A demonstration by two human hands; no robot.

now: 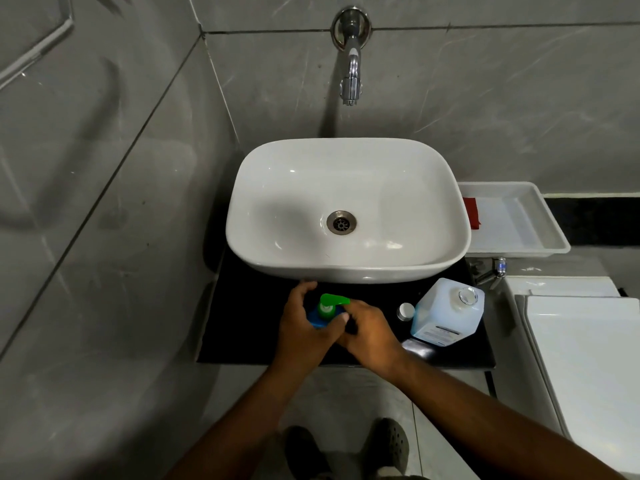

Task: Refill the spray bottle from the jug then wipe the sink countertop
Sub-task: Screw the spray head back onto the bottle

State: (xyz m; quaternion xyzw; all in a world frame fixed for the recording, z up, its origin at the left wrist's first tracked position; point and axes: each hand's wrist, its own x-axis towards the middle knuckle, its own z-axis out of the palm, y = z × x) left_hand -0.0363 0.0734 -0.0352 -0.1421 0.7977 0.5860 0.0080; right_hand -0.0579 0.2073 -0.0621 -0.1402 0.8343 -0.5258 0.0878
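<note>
A blue spray bottle (317, 318) with a green spray head (331, 302) stands on the black countertop (242, 323) in front of the white sink (346, 209). My left hand (304, 327) wraps around the bottle's body. My right hand (367, 332) grips it from the right, fingers by the green head. To the right stands a clear jug (446, 311) of pale blue liquid with its mouth uncovered. Its small white cap (405, 311) lies on the counter beside it.
A chrome tap (351, 64) juts from the grey tiled wall above the sink. A white tray (540, 233) holding a red cloth (471, 213) sits at the right. A white toilet (581, 358) stands lower right. My feet show on the floor below.
</note>
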